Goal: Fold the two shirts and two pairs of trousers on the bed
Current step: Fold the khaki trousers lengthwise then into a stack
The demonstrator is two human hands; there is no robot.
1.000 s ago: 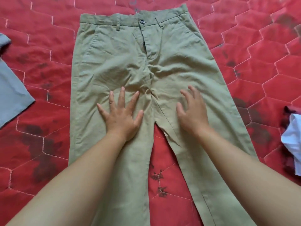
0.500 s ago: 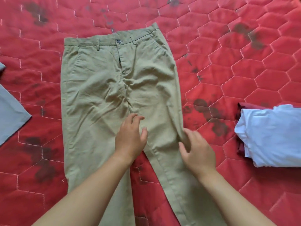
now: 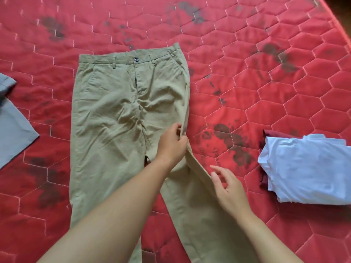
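Khaki trousers (image 3: 114, 114) lie flat, front up, on the red quilted bed (image 3: 247, 54), waistband far from me, legs running toward me. My left hand (image 3: 171, 144) pinches the outer seam of the right leg at thigh height and lifts that edge a little. Just below it, my right hand (image 3: 227, 184) hovers by the same edge with fingers apart and nothing in it. A folded white shirt (image 3: 305, 169) rests on a folded dark red garment (image 3: 269, 134) at the right. A grey garment (image 3: 13, 122) lies at the left edge, partly cut off.
The quilt has hexagon stitching and dark stains (image 3: 228, 135) in several spots. The bed's far right corner (image 3: 340, 21) shows at the top right. The lower ends of the trouser legs run out of view at the bottom.
Both hands slid from the crotch area to the right leg's outer edge. My left hand closed on the seam. The view pulled back, bringing the folded white shirt fully into view.
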